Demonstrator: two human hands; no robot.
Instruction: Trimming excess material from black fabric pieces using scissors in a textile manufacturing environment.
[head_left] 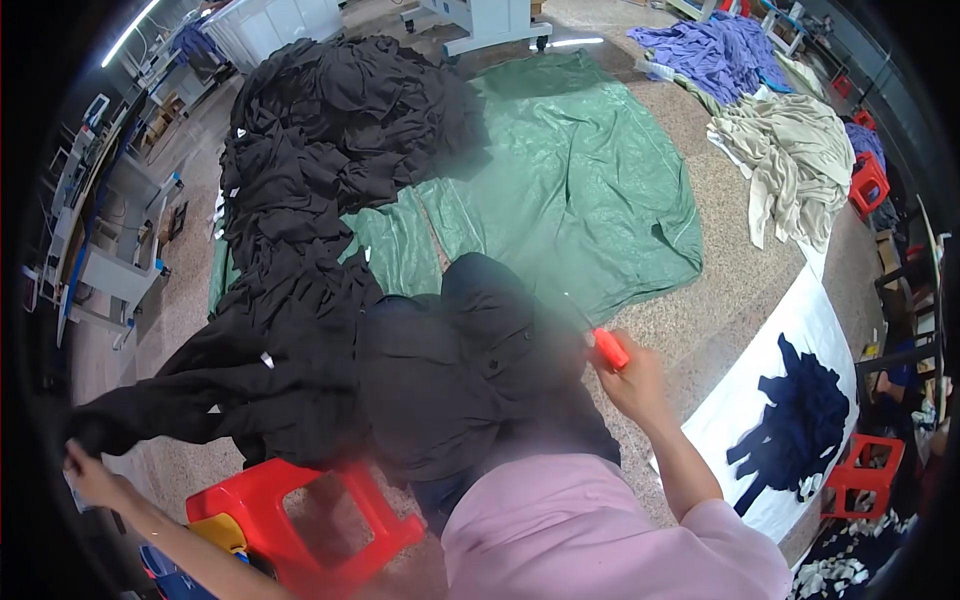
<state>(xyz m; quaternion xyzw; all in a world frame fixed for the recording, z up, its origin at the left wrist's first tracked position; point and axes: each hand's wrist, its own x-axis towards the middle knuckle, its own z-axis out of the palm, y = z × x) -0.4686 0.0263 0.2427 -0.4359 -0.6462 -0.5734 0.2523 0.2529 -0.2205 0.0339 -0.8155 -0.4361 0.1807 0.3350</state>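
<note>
My left hand (92,478) is at the far left edge, its fingers closed on the end of a black garment (150,408) stretched out to the left. That cloth runs back into a long heap of black garments (350,110). A black piece with small round buttons (430,390) lies over my lap. My right hand (632,385), right of my knees, grips a red-handled tool (610,347) with a thin, straight shaft pointing up and left. The shaft's tip is too small to make out. Small white tags show on the black cloth.
A green sheet (600,190) lies on the speckled floor ahead. Beside my left leg stands a red plastic stool (250,500). At right, navy cloth (800,420) rests on a white sheet (720,440); purple (715,50) and beige (790,150) piles sit farther back. Worktables (120,270) line the left.
</note>
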